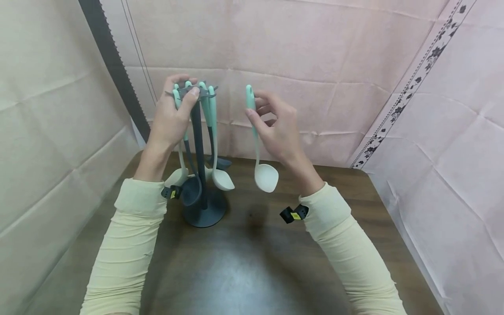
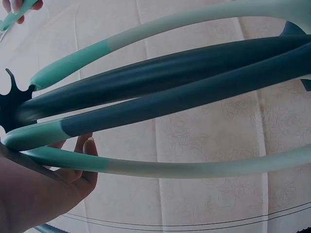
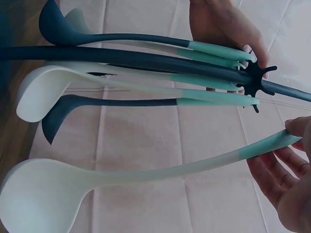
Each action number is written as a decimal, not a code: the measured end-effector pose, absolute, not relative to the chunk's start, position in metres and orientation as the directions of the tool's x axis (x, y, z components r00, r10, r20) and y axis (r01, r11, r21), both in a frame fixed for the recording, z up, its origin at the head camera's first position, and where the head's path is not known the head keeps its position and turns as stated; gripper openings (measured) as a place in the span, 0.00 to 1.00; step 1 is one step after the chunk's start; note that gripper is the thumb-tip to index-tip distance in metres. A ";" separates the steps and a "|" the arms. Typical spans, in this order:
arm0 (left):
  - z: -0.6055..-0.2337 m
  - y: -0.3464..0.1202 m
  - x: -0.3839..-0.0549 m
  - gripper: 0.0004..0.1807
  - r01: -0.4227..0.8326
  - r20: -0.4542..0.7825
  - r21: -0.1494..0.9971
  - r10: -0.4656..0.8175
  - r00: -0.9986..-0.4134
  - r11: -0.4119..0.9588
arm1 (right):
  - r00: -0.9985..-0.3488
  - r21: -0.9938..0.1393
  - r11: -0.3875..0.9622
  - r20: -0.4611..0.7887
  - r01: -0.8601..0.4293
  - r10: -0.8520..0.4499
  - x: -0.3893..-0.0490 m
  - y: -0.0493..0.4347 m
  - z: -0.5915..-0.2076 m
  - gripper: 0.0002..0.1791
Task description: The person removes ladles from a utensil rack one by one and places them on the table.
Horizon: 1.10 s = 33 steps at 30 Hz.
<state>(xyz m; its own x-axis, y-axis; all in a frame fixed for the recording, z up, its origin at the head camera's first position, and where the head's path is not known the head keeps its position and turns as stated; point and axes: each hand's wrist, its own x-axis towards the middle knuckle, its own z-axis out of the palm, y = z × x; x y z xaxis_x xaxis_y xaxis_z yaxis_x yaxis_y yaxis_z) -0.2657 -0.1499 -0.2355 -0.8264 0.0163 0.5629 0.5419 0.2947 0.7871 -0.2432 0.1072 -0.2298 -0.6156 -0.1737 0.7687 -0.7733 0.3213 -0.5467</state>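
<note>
A dark blue-grey utensil stand [image 1: 198, 144] rises from a round base at the left of the head view. My left hand [image 1: 173, 118] grips its hooked top, the thumb lying across the front and the fingers behind. Several white and dark ladles with mint-green handles hang from the hooks, among them a white ladle [image 1: 223, 179] and a dark ladle [image 3: 60, 24]. To the right of the stand, my right hand [image 1: 279, 127] pinches another white ladle [image 1: 266, 178] by its mint-green handle [image 3: 267, 144]. That ladle hangs upright, bowl down, apart from the stand.
The stand's base rests on a brown wooden table [image 1: 236, 267]. Pale creased cloth [image 1: 299, 52] hangs behind the table, with more cloth down the left and right sides. Each sleeve cuff bears a small black wrist camera [image 1: 293, 214].
</note>
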 end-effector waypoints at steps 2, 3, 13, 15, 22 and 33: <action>-0.236 -0.151 -0.267 0.29 0.544 0.566 0.785 0.016 -0.825 0.295 | -0.615 -0.544 0.325 0.769 -0.773 -0.174 -0.244 0.109 -0.230 0.15; -0.236 -0.151 -0.267 0.29 0.546 0.568 0.784 0.016 -0.823 0.296 | -0.614 -0.543 0.328 0.770 -0.773 -0.173 -0.244 0.110 -0.230 0.15; -0.237 -0.149 -0.267 0.28 0.551 0.574 0.782 0.008 -0.819 0.291 | -0.590 -0.512 0.368 0.795 -0.776 -0.139 -0.245 0.124 -0.230 0.16; -0.237 -0.149 -0.267 0.28 0.550 0.572 0.783 0.010 -0.820 0.291 | -0.587 -0.509 0.372 0.800 -0.776 -0.129 -0.246 0.127 -0.231 0.16; -0.237 -0.150 -0.267 0.29 0.542 0.565 0.784 0.013 -0.825 0.302 | -0.600 -0.525 0.394 0.796 -0.754 -0.087 -0.246 0.135 -0.232 0.16; -0.236 -0.151 -0.265 0.28 0.541 0.566 0.780 0.012 -0.824 0.314 | -0.658 -0.595 0.411 0.753 -0.690 -0.016 -0.245 0.148 -0.236 0.16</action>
<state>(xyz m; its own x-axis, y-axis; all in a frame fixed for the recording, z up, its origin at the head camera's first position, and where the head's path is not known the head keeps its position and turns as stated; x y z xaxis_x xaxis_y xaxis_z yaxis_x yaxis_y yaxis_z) -0.2650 -0.1507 -0.2359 -0.8242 0.0117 0.5661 0.5405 0.3141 0.7805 -0.2445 0.1476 -0.2355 -0.6583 -0.0157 0.7526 -0.6904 0.4110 -0.5953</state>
